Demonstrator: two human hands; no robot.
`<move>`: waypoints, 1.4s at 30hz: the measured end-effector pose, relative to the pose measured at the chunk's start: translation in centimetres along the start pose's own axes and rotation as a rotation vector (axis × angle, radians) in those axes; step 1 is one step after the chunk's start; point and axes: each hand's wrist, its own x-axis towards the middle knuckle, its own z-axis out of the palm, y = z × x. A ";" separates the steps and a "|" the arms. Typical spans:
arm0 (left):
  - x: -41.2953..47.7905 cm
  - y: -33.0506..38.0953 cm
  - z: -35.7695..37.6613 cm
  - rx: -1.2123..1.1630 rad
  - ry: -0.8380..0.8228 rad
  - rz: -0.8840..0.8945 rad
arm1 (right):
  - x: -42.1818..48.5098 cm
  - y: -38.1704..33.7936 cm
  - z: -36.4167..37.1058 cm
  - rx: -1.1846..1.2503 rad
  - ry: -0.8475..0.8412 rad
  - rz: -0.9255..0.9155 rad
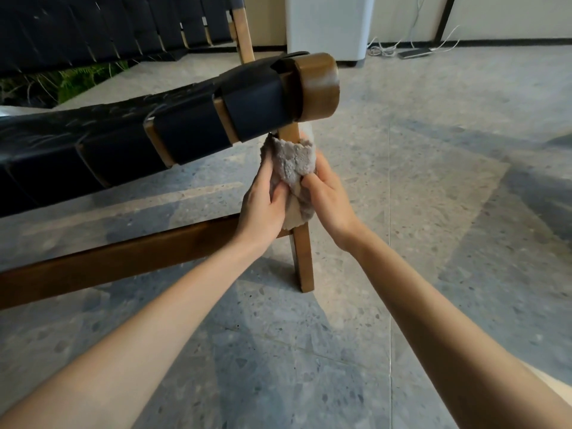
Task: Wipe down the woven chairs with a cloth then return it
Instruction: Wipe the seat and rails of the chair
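We find the cloth (pixel 292 168) wrapped around the front leg (pixel 303 264) of the woven chair (pixel 185 131), high on the leg and just below the rounded wooden end of the seat rail (pixel 318 85). The cloth is grey-beige and nubby, with a fleecy, matted pile. Its upper part is bunched tight against the wood, and a paler loose tail hangs down in front of the leg to about the height of the lower stretcher (pixel 123 255).

The left hand (pixel 263 205) grips the cloth from the left of the leg, fingers curled into the fabric. The right hand (pixel 329 199) grips it from the right of the leg, thumb and fingers closed over the bundle. Both hands hold the cloth against the leg, and neither holds anything else.

The seat runs leftward from the top of the leg. It is made of broad black straps wound over a brown wooden rail, and bare wood shows between the bands. The strap surfaces carry pale scuffs. The stretcher meets the leg behind the left hand.

The foot of the leg stands on a speckled grey terrazzo floor (pixel 433 212). Well beyond the leg we note a second strap-woven backrest (pixel 93 26), a white unit (pixel 325 26) and white cables (pixel 383 49) on the floor beside it.
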 end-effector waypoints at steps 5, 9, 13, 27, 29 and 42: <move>0.2 0.0 0.5 0.008 0.172 0.044 | 0.8 -0.3 -0.1 0.024 -0.011 -0.067; -3.1 -2.3 1.9 0.065 0.271 0.120 | -1.0 2.1 -0.2 0.010 -0.002 0.000; -6.5 -4.6 3.4 0.123 0.259 0.201 | -3.7 5.0 -0.4 0.043 -0.011 0.099; -7.1 -9.0 5.8 -0.163 0.016 -0.289 | -5.1 7.2 0.2 0.104 -0.062 0.234; -6.6 -9.2 5.8 -0.161 0.001 -0.303 | -4.5 7.3 0.3 0.097 -0.056 0.226; -7.0 -11.8 5.9 0.130 -0.234 -0.483 | -7.8 12.3 0.4 0.039 -0.029 0.412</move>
